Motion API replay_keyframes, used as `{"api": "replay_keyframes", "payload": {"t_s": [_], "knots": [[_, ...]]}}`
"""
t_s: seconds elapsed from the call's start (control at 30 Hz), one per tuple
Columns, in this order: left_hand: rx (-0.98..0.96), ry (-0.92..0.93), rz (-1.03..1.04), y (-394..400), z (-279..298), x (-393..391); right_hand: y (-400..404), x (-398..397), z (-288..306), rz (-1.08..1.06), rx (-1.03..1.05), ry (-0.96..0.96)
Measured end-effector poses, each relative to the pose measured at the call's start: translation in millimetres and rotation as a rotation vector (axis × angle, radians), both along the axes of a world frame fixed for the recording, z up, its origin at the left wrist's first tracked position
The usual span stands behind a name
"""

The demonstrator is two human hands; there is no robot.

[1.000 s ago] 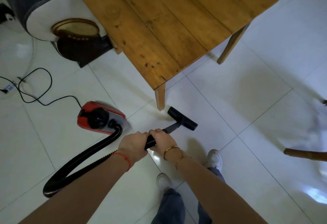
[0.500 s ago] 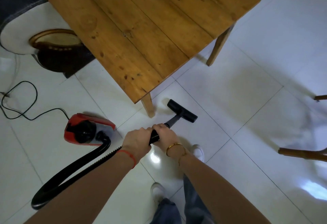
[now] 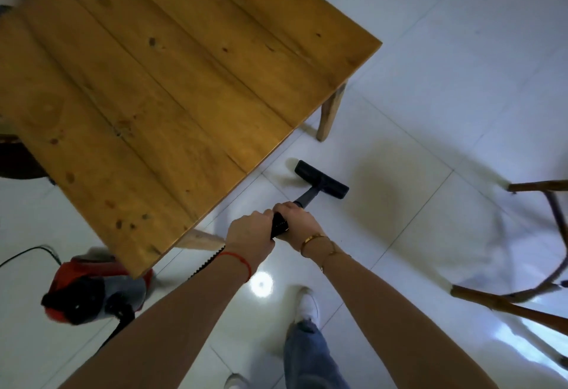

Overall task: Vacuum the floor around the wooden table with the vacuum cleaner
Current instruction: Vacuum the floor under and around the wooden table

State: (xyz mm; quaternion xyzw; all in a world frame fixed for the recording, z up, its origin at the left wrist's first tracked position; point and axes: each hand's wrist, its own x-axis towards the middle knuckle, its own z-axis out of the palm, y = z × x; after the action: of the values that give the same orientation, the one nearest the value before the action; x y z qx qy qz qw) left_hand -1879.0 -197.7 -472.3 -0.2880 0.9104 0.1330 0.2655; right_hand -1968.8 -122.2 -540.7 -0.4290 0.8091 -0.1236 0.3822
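Observation:
The wooden table point(image 3: 172, 93) fills the upper left of the head view. Both hands hold the black vacuum wand point(image 3: 304, 199): my left hand point(image 3: 250, 232) grips its ribbed handle from the left, my right hand point(image 3: 296, 219) grips it just ahead. The black floor nozzle point(image 3: 321, 179) lies flat on the white tiles beside the table's near edge, between two table legs. The red and grey vacuum body point(image 3: 92, 290) sits at lower left, partly under the table corner. Its hose runs behind my left forearm.
A table leg point(image 3: 331, 112) stands just beyond the nozzle, another point(image 3: 199, 239) close to my left wrist. A wooden chair frame point(image 3: 534, 265) stands at the right. A black power cord point(image 3: 27, 253) lies on the floor at far left. My feet point(image 3: 309, 305) are below the hands.
I have stepped forward and right along the table. The nozzle has moved right along the table's edge, from the near corner leg toward the far leg. The vacuum body now trails partly under the corner.

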Motion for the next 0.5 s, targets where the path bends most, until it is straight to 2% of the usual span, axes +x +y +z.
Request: {"api": "replay_keyframes", "payload": {"t_s": [0.27, 0.5], "knots": [[0.015, 0.115, -0.001, -3.2, -8.7, -96.6, -4.1, -104.4, -5.1, 0.014, 0.017, 0.013], [0.048, 0.096, 0.000, 1.4, -9.5, -108.7, 2.3, -116.6, -5.4, 0.027, 0.036, 0.016]]}}
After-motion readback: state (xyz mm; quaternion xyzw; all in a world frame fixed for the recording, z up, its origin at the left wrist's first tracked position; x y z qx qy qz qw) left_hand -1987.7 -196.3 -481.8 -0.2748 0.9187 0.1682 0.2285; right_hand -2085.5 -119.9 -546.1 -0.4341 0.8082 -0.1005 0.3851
